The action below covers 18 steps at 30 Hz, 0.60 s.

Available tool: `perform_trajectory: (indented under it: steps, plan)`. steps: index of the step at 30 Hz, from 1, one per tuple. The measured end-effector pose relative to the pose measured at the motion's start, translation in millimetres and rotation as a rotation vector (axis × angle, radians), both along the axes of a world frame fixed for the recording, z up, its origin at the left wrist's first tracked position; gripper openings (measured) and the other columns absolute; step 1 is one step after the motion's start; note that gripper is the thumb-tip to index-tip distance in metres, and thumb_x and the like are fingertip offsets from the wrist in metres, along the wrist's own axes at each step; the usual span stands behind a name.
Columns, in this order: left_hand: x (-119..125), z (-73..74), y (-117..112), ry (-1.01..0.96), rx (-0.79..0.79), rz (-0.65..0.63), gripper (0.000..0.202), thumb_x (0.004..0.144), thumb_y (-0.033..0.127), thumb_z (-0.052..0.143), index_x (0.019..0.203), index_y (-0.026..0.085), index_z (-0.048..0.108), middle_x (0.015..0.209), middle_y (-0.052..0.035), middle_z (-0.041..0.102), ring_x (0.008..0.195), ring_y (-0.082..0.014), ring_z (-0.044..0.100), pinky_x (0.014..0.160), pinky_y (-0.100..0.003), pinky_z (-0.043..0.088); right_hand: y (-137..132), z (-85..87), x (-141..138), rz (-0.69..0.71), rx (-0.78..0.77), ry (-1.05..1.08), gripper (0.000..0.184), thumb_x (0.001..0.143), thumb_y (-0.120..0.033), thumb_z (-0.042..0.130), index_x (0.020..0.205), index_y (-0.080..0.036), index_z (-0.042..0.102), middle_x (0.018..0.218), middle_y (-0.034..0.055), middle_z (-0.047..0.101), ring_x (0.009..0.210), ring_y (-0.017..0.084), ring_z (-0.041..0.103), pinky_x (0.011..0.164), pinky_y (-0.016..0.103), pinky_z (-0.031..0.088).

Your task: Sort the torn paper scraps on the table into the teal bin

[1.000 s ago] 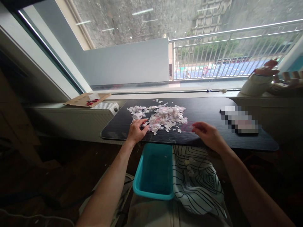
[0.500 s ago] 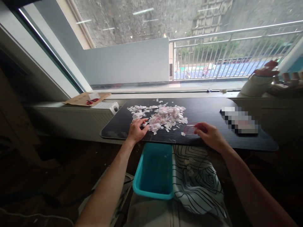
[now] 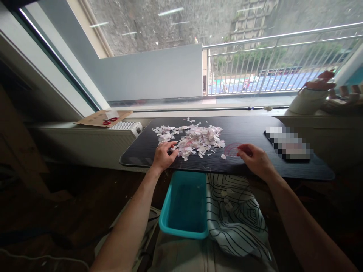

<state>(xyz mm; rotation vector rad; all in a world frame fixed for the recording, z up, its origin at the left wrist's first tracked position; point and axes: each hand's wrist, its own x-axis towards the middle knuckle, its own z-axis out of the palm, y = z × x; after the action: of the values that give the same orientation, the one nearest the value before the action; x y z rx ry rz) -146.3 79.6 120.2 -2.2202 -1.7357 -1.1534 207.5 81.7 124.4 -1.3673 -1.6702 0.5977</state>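
Note:
A heap of torn white and pinkish paper scraps (image 3: 200, 138) lies on the black table (image 3: 244, 130). At its near left edge rests my left hand (image 3: 164, 156), thumb and fingers apart, touching the scraps and holding nothing. To the right of the heap, my right hand (image 3: 253, 158) pinches a clear protractor (image 3: 231, 149) with pink markings by its right end. The protractor is low over the tabletop or on it; I cannot tell which. One loose scrap (image 3: 223, 156) lies just by its left end.
A teal plastic bin (image 3: 184, 232) stands against the table's front edge, beside a black-lined white cloth (image 3: 241, 219) with a few scraps. A blurred-out object (image 3: 287, 145) lies on the table's right. Red-handled scissors (image 3: 110, 121) lie on brown paper (image 3: 95, 120) at left.
My right hand has moved slightly right with the protractor. The loose scrap by the protractor has shifted right too. My left hand has stayed in place.

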Motion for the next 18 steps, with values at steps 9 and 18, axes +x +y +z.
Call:
perform_trajectory:
  steps: [9, 18]
  plan:
    - [0, -0.1, 1, 0.003, -0.011, 0.009, 0.026, 0.079, 0.032, 0.055, 0.1, 0.02, 0.065, 0.086, -0.0035, 0.065, 0.087, -0.0221, 0.059, 0.087, -0.036, 0.045, -11, 6.0, 8, -0.009, -0.005, -0.009, 0.021, 0.077, -0.035, 0.057, 0.091, -0.019, 0.063, 0.082, 0.0064, 0.072, 0.078, 0.021, 0.067, 0.079, 0.036, 0.052]
    - [0, 0.2, 1, 0.003, -0.014, 0.011, 0.026, 0.078, 0.031, 0.055, 0.1, 0.02, 0.065, 0.086, -0.0033, 0.065, 0.087, -0.0222, 0.058, 0.087, -0.036, 0.045, -16, 8.4, 7, 0.003, -0.038, 0.002, 0.02, 0.074, -0.031, 0.059, 0.09, -0.019, 0.064, 0.085, 0.0065, 0.072, 0.08, 0.021, 0.067, 0.078, 0.036, 0.051]
